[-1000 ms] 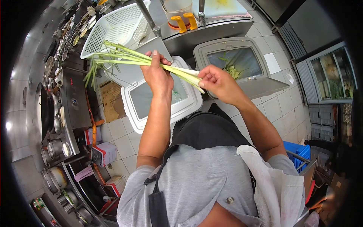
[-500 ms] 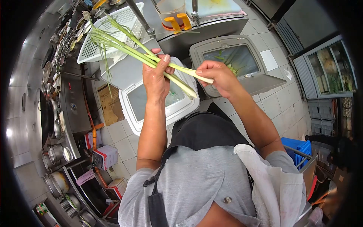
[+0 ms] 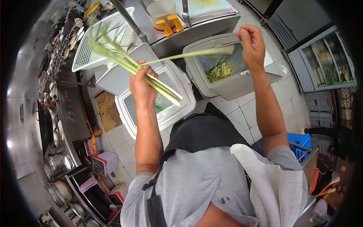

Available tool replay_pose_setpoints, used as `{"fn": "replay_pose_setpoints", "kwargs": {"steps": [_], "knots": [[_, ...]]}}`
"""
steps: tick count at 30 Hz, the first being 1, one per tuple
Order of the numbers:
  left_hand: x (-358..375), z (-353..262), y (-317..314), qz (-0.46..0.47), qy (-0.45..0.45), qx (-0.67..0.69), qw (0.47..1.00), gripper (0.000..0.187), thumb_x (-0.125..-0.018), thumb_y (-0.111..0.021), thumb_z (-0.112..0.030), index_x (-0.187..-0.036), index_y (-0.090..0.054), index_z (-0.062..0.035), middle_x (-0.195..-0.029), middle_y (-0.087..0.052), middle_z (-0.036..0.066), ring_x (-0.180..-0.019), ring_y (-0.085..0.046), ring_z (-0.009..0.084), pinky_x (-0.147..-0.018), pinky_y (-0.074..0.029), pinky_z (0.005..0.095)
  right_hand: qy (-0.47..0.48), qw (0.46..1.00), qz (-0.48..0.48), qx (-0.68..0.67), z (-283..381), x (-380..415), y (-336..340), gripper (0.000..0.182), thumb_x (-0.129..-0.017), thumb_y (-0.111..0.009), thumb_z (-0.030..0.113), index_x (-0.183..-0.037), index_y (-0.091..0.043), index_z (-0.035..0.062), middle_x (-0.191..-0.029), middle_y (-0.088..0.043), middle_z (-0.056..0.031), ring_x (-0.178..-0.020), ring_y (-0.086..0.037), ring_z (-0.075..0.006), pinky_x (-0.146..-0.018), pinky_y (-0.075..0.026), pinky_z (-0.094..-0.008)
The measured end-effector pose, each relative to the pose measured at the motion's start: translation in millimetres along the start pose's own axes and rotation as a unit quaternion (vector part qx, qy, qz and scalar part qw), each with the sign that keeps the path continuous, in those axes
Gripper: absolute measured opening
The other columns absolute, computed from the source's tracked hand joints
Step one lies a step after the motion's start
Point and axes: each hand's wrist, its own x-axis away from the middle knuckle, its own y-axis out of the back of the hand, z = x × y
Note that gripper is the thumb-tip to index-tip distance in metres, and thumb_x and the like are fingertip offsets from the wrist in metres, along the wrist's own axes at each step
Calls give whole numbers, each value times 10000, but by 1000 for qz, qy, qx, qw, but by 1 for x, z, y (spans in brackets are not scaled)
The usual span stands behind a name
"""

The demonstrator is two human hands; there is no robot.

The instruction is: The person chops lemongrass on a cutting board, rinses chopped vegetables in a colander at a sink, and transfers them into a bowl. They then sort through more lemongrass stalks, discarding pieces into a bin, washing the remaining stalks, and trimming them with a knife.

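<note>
My left hand (image 3: 143,85) is wrapped round a few pale green lemongrass stalks (image 3: 163,92), their cut ends pointing down and right. Their long leaves (image 3: 109,53) fan out up and left, smeared by motion. From the left hand a loose outer leaf (image 3: 189,55) stretches right across the near rim of the grey bin. Its blurred wide end is just short of my right hand (image 3: 252,47), raised past the bin's far side. The right hand's fingers are pinched together; I cannot tell what is in them.
The grey bin (image 3: 193,77) holds green and pale trimmings (image 3: 219,72). Beside it stands a white bin (image 3: 185,100) with a bag inside, under the stalks. A white perforated basket (image 3: 81,56), orange-handled tools (image 3: 169,25) and a cutting board (image 3: 204,8) are at the back.
My right hand has moved up and right, away from the stalks, and a leaf has come away from the bunch towards it. My left hand has shifted slightly left and down with the stalks.
</note>
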Motion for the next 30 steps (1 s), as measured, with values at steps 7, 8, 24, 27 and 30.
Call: {"fn": "replay_pose_setpoints", "kwargs": {"steps": [7,8,24,27,30], "knots": [[-2,-21,-3,28,-17,22,999,254,-897,-510,-11,-1150,-508,-30,-710,-487,51,-622,-456,151,-594,-396,320,-71,969,216,91,-20,24,-16,350,-958,-672,239,-1253,-607,61,-1124,-665,-64,-1024,-620,-145,-883,-483,-290],[0,-15,-15,43,-17,-1,999,256,-895,-523,-6,-1148,-509,-31,-719,-502,52,-623,-470,153,-601,-412,317,-39,957,277,77,6,32,-47,404,-957,-672,245,-1311,-581,72,-1233,-654,-63,-1109,-608,-152,-939,-463,-300],[-6,-5,48,-38,67,-134,988,282,-986,-572,-108,-1251,-557,-11,-826,-617,69,-673,-579,153,-603,-478,285,50,995,-23,79,79,-44,-12,262,-1075,-471,189,-1220,-594,8,-976,-714,-111,-940,-653,-159,-953,-491,-315],[0,-17,47,-17,56,-22,998,295,-990,-576,-104,-1267,-543,-11,-857,-666,109,-697,-648,188,-645,-549,306,76,987,-46,-135,20,-49,7,250,-1078,-459,196,-1205,-553,1,-1084,-705,-156,-1063,-646,-196,-1015,-463,-347],[3,-20,43,36,54,44,997,317,-1022,-530,-144,-1322,-512,-44,-1030,-664,155,-960,-663,294,-865,-567,447,74,957,75,271,-107,-35,34,306,-1048,-503,191,-1290,-522,4,-1258,-641,-160,-1227,-575,-254,-1076,-412,-363]]}}
